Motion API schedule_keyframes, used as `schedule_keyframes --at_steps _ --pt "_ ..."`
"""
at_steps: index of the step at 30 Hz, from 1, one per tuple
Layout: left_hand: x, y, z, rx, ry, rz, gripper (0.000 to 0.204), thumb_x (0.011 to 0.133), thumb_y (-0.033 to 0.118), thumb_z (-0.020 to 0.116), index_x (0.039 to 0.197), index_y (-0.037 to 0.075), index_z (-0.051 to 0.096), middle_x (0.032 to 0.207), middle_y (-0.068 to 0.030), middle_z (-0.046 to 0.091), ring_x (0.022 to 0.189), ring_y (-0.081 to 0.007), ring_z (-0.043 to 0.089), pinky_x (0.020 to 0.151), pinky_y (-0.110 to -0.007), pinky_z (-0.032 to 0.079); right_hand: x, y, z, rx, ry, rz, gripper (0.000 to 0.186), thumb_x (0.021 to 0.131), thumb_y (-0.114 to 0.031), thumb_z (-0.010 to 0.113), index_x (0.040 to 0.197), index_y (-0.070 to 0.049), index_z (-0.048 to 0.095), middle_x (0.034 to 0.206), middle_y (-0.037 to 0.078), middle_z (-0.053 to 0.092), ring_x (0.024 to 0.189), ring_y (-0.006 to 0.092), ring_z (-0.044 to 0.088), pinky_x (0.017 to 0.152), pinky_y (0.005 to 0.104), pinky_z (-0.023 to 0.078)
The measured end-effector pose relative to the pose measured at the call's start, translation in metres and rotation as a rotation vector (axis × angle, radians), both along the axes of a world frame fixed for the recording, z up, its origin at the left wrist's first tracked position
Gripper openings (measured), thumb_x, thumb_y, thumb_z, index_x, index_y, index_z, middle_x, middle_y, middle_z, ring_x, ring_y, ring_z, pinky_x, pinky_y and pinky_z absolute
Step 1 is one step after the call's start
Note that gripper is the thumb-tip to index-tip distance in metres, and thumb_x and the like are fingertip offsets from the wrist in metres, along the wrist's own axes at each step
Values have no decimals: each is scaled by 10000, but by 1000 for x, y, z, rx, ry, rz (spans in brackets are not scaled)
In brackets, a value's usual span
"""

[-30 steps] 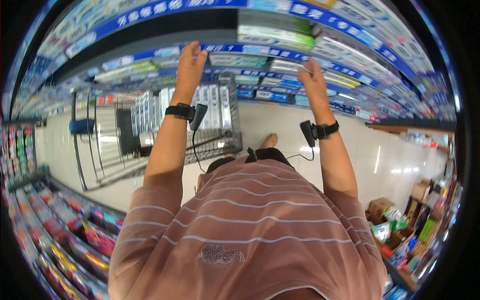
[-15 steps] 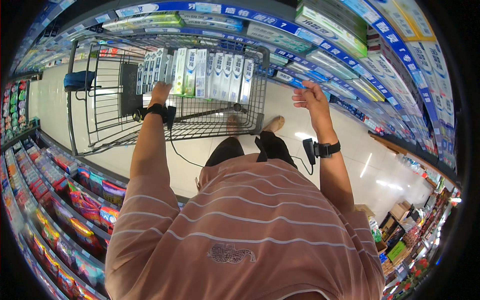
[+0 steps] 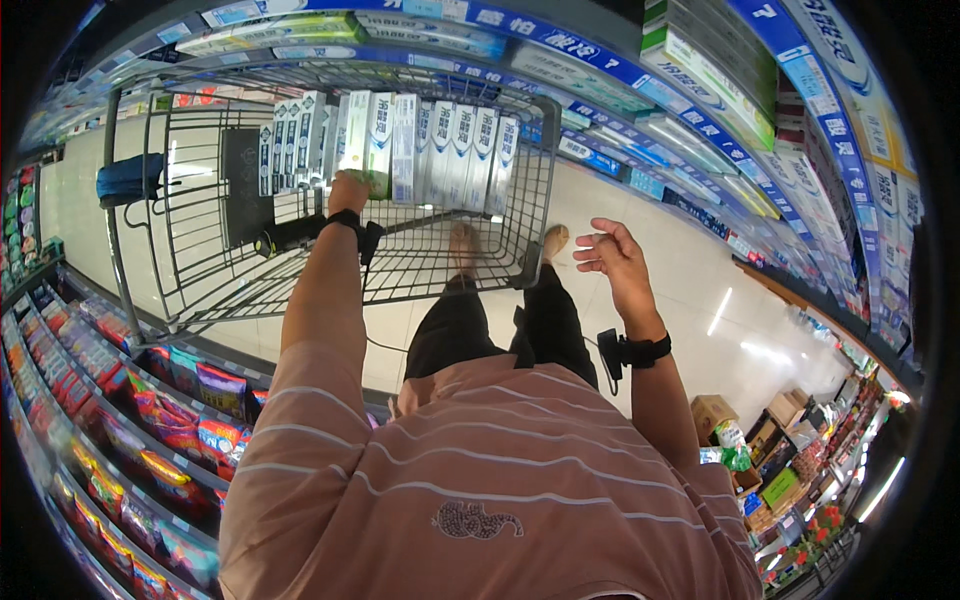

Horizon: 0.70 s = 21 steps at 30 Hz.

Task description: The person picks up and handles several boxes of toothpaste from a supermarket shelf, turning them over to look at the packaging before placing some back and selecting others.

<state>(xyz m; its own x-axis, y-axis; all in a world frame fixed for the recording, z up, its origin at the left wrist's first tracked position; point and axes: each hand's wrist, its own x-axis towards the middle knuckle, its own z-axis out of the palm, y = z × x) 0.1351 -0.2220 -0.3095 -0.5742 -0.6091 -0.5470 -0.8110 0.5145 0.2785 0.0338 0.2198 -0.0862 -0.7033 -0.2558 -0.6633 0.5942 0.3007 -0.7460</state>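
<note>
A row of toothpaste boxes [image 3: 432, 150], mostly white with blue or green marks, stands packed side by side in a wire shopping cart [image 3: 545, 160]. My left hand [image 3: 350, 190] reaches into the cart, its fingers closed at the near end of a white and green toothpaste box [image 3: 354, 130] in the row. The fingertips are partly hidden against the box. Out to the right, over the floor beside the cart, my right hand [image 3: 612, 262] hangs in the air. Its fingers are apart and hold nothing. Each wrist wears a black strap with a small device.
Shelves of boxed toothpaste [image 3: 700, 85] run along the far side and curve down the right. A dark panel [image 3: 246, 185] stands inside the cart, and a blue cloth item [image 3: 130, 180] hangs at its left. Bright packages [image 3: 185, 420] fill lower-left shelves. Cartons [image 3: 715, 412] lie at right.
My left hand has moved right along the row, from the dark-marked boxes to a white and green one. My right hand has dropped lower and nearer. The view has shifted slightly.
</note>
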Motion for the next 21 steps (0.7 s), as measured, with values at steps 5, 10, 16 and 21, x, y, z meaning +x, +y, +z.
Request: schedule_keyframes --at_steps 5,10,16,21 --pt "7 -26 8 -8 105 21 616 752 388 705 1129 -65 524 1076 -278 651 1024 -448 627 895 -470 504 6 -3 -4 -49 -26 -3 297 1006 -147 471 1252 16 507 1040 149 665 861 205 675 762 316 561" --pt "18 -41 74 342 395 378 608 784 407 685 1128 -83 577 993 -188 663 872 -280 659 690 -385 574 -1 -9 -3 -74 -16 10 324 1008 -167 476 1270 22 504 1048 156 661 862 205 671 769 306 553" --pt "55 -53 153 428 561 465 568 857 338 646 1194 -110 555 1034 -169 645 794 -198 671 566 -293 602 -11 -29 17 -137 60 118 357 1005 -194 492 1283 31 500 1064 159 653 870 202 664 765 304 548" --pt "75 -26 234 402 725 407 404 897 293 614 1134 -33 591 974 -111 637 845 -158 657 581 -271 595 -14 -36 30 -205 105 139 327 1006 -211 515 1254 2 532 1067 139 658 878 191 669 762 302 550"
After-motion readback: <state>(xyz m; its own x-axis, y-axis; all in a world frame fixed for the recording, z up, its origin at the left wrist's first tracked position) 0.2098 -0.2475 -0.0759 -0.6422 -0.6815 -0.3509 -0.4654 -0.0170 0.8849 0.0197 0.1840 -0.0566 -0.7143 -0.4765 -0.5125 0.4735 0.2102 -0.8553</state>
